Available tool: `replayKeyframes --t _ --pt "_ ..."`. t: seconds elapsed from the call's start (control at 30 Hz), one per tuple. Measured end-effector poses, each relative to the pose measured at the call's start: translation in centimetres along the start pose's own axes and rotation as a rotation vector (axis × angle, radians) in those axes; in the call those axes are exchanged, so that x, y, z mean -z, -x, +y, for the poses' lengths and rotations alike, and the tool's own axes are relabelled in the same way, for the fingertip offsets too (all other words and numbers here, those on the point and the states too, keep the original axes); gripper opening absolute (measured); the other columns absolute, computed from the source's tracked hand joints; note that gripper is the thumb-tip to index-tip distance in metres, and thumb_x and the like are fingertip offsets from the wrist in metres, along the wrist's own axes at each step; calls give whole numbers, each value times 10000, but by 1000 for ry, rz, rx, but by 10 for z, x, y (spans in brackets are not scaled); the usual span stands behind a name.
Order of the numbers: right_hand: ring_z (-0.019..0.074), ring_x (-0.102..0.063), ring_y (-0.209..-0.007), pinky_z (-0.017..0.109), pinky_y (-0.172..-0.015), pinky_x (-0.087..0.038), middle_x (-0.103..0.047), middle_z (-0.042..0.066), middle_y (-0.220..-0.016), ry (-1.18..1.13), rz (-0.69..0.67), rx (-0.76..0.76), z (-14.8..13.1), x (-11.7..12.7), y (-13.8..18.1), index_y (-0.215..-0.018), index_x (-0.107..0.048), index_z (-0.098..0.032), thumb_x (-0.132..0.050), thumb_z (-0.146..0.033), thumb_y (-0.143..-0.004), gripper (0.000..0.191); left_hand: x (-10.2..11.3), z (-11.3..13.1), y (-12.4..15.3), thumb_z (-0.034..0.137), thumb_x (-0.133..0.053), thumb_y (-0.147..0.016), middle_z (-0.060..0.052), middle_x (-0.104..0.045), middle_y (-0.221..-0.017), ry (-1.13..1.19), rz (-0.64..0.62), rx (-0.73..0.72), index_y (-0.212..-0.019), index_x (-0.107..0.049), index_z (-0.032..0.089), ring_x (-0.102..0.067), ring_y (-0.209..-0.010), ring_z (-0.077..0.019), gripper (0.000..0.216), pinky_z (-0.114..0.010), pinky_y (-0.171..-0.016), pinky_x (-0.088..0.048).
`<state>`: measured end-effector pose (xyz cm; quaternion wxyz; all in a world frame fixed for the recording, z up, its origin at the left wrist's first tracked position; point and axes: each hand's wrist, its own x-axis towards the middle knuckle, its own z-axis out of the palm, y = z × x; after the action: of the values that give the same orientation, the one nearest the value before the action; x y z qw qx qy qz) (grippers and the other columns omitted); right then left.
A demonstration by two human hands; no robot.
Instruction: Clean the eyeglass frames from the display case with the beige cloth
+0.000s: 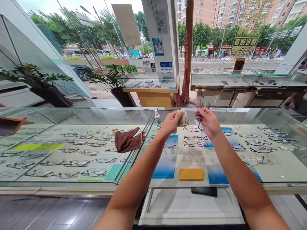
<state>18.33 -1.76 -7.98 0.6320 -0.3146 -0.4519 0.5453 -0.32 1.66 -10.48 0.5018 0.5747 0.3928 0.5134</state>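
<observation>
Our left hand (173, 122) bunches a pale cloth (184, 117); our right hand (209, 121) pinches the glasses (198, 121), seemingly by the frame, above the glass counter (165, 184), which we judge keeps them clear of its top, a small bottle (157, 118) standing nearby

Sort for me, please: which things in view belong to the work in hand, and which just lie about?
In the work:
pale cloth, in the left hand
glasses, in the right hand
perhaps the small bottle, standing nearby

Seemingly just lying about:
brown cloth
yellow box
dark phone-like object
other glasses on display
</observation>
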Motion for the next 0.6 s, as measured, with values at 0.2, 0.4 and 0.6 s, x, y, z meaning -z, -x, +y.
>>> replayKeyframes --t 0.2,0.4,0.6 --pt "155 -630 -853 324 -843 -492 -733 -5 -869 44 -9 6 -1 0 2 -751 -669 -262 -886 -506 -680 334 -2 -7 7 653 -829 -714 6 -658 -725 76 -2 81 -867 -681 157 -571 -621 -114 539 -237 -577 -462" --pt "156 -626 -855 324 -852 -491 -741 -13 -863 56 -11 2 -1 -1 2 -739 -684 -267 -913 -528 -658 356 -4 5 12 617 -864 -694 10 -664 -711 184 -100 121 -870 -652 158 -588 -624 -109 536 -219 -588 -468" --pt "124 -623 -846 276 -815 -472 -746 -22 -856 16 -25 -11 -1 0 2 -736 -728 -249 -932 -487 -634 330 -9 13 18 650 -834 -716 16 -640 -678 123 -161 118 -837 -645 147 -548 -577 -93 551 -210 -541 -412"
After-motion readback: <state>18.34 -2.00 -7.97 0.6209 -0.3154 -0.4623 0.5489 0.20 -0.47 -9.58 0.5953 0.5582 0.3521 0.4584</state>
